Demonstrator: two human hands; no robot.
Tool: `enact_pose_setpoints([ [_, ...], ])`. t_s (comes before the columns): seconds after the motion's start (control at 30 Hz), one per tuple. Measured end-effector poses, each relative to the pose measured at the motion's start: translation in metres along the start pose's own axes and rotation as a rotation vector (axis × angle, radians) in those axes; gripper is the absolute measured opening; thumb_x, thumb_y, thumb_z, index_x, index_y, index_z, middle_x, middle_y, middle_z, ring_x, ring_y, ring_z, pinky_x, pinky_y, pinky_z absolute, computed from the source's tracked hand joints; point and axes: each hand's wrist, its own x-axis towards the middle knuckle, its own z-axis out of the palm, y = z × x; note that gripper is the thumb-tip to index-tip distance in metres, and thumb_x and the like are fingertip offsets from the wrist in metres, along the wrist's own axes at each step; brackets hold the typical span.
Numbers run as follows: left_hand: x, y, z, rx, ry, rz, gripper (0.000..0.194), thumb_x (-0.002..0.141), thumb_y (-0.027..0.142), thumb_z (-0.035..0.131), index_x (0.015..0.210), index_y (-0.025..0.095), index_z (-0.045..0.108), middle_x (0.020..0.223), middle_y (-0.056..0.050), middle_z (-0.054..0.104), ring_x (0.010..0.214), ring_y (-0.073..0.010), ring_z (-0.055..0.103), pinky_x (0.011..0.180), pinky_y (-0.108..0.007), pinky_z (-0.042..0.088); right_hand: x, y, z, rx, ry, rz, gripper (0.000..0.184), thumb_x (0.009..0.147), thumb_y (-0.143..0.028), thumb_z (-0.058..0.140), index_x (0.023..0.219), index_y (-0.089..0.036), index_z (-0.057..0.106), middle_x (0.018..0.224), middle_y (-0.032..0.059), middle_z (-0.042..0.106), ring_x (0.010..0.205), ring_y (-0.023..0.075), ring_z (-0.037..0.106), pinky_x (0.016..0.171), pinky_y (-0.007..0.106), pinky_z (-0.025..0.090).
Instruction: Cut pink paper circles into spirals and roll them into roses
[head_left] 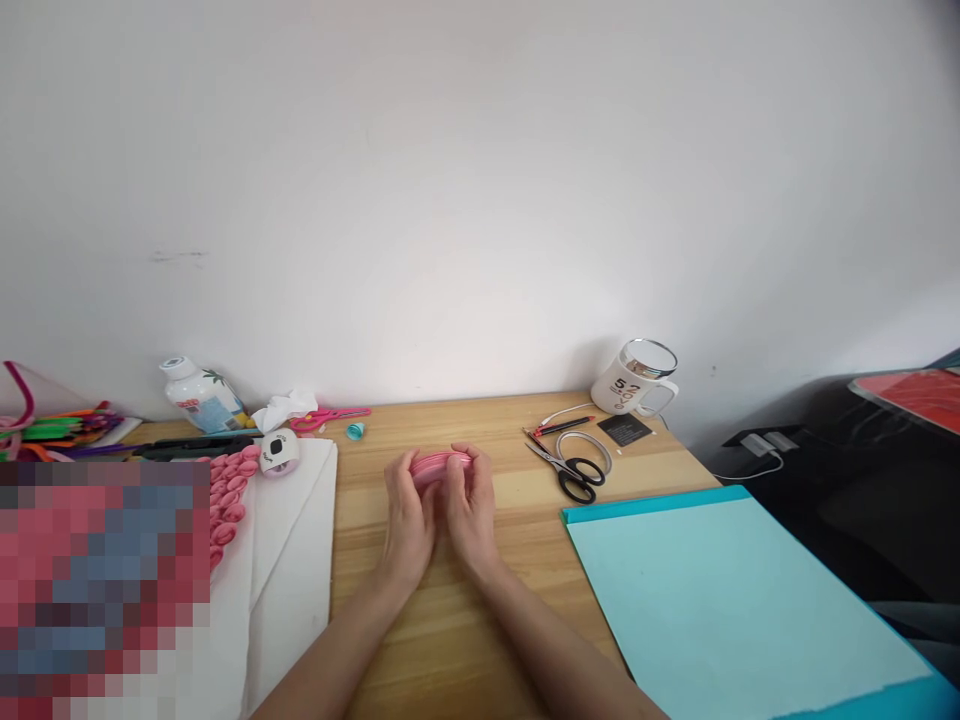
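Between my two hands, above the wooden table, is a pink roll (431,468) with fine lines along its rim. It looks like wound ribbon or paper, but the hands cover most of it. My left hand (409,515) is closed round its left side. The right side is gripped by my right hand (472,505), with the thumb in front and the fingers over the far edge. Both forearms rest low over the table (517,545).
Black-handled scissors (576,478), a coiled cable (606,455), pencils (562,427) and a white mug (626,385) stand right of centre. A light-blue sheet (727,600) lies nearer. Leftward are white paper (296,560), pink rosettes (225,510), a white puncher-like device (279,453), pink scissors (330,416) and a bottle (206,398).
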Motion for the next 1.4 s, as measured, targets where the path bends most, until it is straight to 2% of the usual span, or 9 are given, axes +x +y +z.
enact_pose_setpoints([
  [0.1, 0.001, -0.001, -0.001, -0.024, -0.037, 0.000, 0.038, 0.086, 0.022, 0.042, 0.123, 0.017, 0.035, 0.115, -0.015, 0.051, 0.104, -0.0232, 0.056, 0.086, -0.044, 0.048, 0.000, 0.001, 0.000, 0.006, -0.058, 0.020, 0.026, 0.088, -0.039, 0.046, 0.105, -0.020, 0.051, 0.101, 0.0069, 0.059, 0.093, 0.0205, 0.056, 0.083, 0.036, 0.046],
  [0.23, 0.000, -0.004, -0.001, -0.035, -0.033, 0.033, 0.032, 0.084, 0.020, 0.044, 0.115, 0.018, 0.039, 0.105, -0.012, 0.055, 0.095, -0.0220, 0.059, 0.079, -0.041, 0.051, -0.002, -0.001, 0.002, 0.080, -0.081, 0.066, 0.024, 0.080, -0.038, 0.059, 0.094, -0.020, 0.053, 0.087, 0.0033, 0.061, 0.083, 0.0195, 0.057, 0.076, 0.033, 0.047],
  [0.33, -0.002, -0.006, 0.001, -0.007, -0.028, 0.021, 0.028, 0.083, 0.019, 0.044, 0.110, 0.017, 0.040, 0.098, -0.010, 0.057, 0.087, -0.0209, 0.060, 0.074, -0.039, 0.052, 0.000, -0.003, 0.005, 0.173, -0.036, 0.111, 0.021, 0.081, -0.041, 0.055, 0.083, -0.020, 0.054, 0.077, -0.0005, 0.058, 0.073, 0.0167, 0.054, 0.069, 0.029, 0.045],
  [0.47, -0.004, -0.009, 0.004, 0.042, -0.005, 0.069, 0.029, 0.082, 0.013, 0.042, 0.110, 0.018, 0.039, 0.098, -0.010, 0.056, 0.088, -0.0208, 0.059, 0.074, -0.038, 0.051, 0.005, -0.005, 0.006, 0.327, 0.049, 0.222, 0.031, 0.080, -0.046, 0.052, 0.062, -0.021, 0.048, 0.060, -0.0056, 0.046, 0.058, 0.0128, 0.043, 0.058, 0.024, 0.039],
  [0.63, -0.005, -0.009, 0.005, 0.081, -0.026, 0.168, 0.030, 0.082, 0.009, 0.040, 0.111, 0.018, 0.039, 0.096, -0.008, 0.053, 0.087, -0.0196, 0.058, 0.075, -0.036, 0.050, 0.012, -0.005, 0.006, 0.402, 0.085, 0.309, 0.030, 0.076, -0.045, 0.053, 0.060, -0.021, 0.046, 0.055, -0.0068, 0.042, 0.053, 0.0118, 0.041, 0.054, 0.024, 0.038],
  [0.8, -0.004, -0.009, 0.006, 0.100, 0.013, 0.153, 0.024, 0.086, 0.013, 0.038, 0.109, 0.018, 0.039, 0.095, -0.009, 0.055, 0.087, -0.0209, 0.059, 0.074, -0.037, 0.051, 0.016, 0.001, 0.004, 0.394, 0.159, 0.360, 0.027, 0.076, -0.044, 0.050, 0.065, -0.020, 0.053, 0.060, -0.0032, 0.052, 0.059, 0.0149, 0.050, 0.059, 0.027, 0.042],
  [1.0, -0.002, -0.008, 0.005, 0.040, 0.053, -0.018, 0.023, 0.086, 0.021, 0.041, 0.109, 0.018, 0.039, 0.100, -0.012, 0.057, 0.091, -0.0233, 0.061, 0.076, -0.040, 0.051, 0.008, -0.008, 0.001, 0.300, 0.124, 0.284, 0.037, 0.084, -0.047, 0.042, 0.081, -0.019, 0.065, 0.081, 0.0033, 0.066, 0.083, 0.0199, 0.059, 0.078, 0.030, 0.044],
  [1.13, -0.001, -0.003, 0.004, -0.016, 0.025, -0.057, 0.028, 0.086, 0.025, 0.043, 0.112, 0.017, 0.039, 0.107, -0.014, 0.056, 0.099, -0.0240, 0.058, 0.082, -0.044, 0.049, 0.004, -0.010, 0.002, 0.183, 0.024, 0.131, 0.038, 0.087, -0.046, 0.040, 0.097, -0.018, 0.064, 0.103, 0.0069, 0.065, 0.100, 0.0206, 0.057, 0.088, 0.032, 0.042],
  [1.4, 0.000, 0.002, 0.003, -0.063, 0.011, -0.054, 0.049, 0.084, 0.022, 0.048, 0.130, 0.018, 0.030, 0.122, -0.015, 0.045, 0.117, -0.0250, 0.046, 0.096, -0.048, 0.041, 0.006, -0.004, 0.004, 0.131, 0.017, 0.131, 0.035, 0.088, -0.045, 0.042, 0.098, -0.019, 0.063, 0.102, 0.0069, 0.063, 0.100, 0.0212, 0.056, 0.090, 0.036, 0.042],
])
